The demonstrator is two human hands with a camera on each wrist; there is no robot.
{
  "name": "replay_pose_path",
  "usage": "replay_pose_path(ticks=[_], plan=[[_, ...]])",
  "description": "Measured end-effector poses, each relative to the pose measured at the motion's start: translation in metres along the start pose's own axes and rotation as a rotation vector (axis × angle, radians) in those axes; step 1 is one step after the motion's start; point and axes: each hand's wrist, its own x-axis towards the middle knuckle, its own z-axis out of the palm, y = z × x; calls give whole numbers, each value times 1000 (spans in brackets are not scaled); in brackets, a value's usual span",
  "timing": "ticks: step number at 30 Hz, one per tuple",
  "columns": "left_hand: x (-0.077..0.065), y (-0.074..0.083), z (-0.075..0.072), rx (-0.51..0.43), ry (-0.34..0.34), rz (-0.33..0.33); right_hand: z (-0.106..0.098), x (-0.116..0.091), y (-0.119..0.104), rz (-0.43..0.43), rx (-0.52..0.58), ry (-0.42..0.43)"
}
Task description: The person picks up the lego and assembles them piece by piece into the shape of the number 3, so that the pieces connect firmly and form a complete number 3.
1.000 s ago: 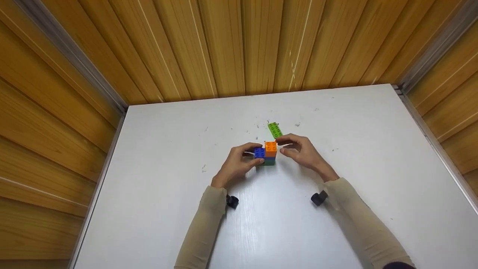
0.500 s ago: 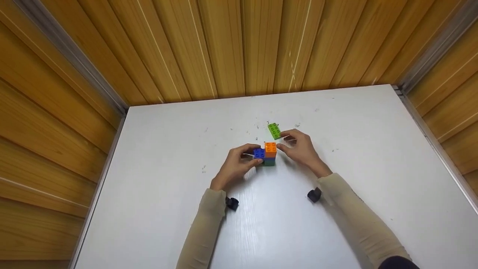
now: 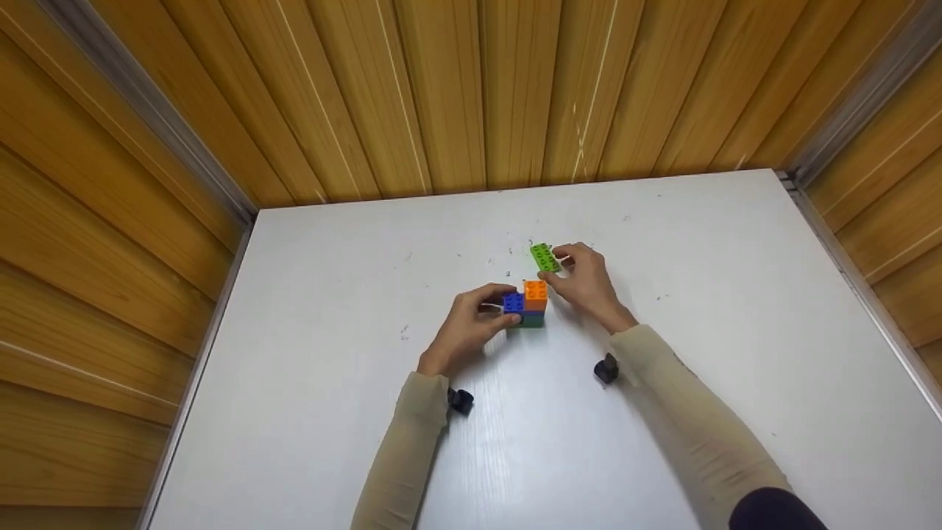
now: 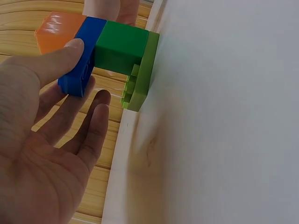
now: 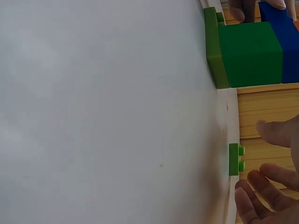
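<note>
My left hand [image 3: 467, 324] pinches the blue brick [image 4: 86, 56] of a small stack, its thumb on the near side and a finger behind. In the left wrist view, an orange brick [image 4: 58, 30] tops the blue one; below are a green brick [image 4: 121, 46] and a light green plate [image 4: 144, 79] on the table. Beyond the stack lies a separate light green brick [image 3: 543, 256], flat with studs up. Thumb and fingers apart, my right hand [image 3: 585, 280] hovers at its right side. Whether a fingertip touches it, I cannot tell.
The white table [image 3: 331, 294] bears small dark marks near the loose brick. Wood-patterned panels [image 3: 441, 96] enclose its back and sides. Black cameras sit at both wrists, such as the right wrist camera [image 3: 606, 369].
My right hand has left the orange brick's side and moved forward, away from me, to the loose light green brick. The left hand keeps its hold on the stack, which stays put.
</note>
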Motion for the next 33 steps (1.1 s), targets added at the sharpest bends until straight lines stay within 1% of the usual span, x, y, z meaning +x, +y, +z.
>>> replay_pose_path(ticks=[4, 8, 12, 18, 21, 24, 27, 33], plan=[[0, 0, 1, -2, 2, 7, 5, 7, -3, 72, -29, -14], [1, 1, 1, -2, -6, 7, 9, 13, -3, 103, -49, -16], [3, 2, 3, 2, -15, 10, 8, 16, 0, 104, -55, -15], [3, 2, 2, 1, -6, 15, 6, 18, 4, 88, -83, -13], [2, 2, 2, 2, -2, 20, 6, 19, 5, 93, -91, -29], [2, 2, 3, 9, 0, 16, 5, 19, 6, 114, -81, -48], [1, 1, 3, 8, 2, 11, 4, 19, 7, 117, -72, -67], [0, 2, 3, -2, 9, 6, -1, 18, 7, 53, -103, -78]])
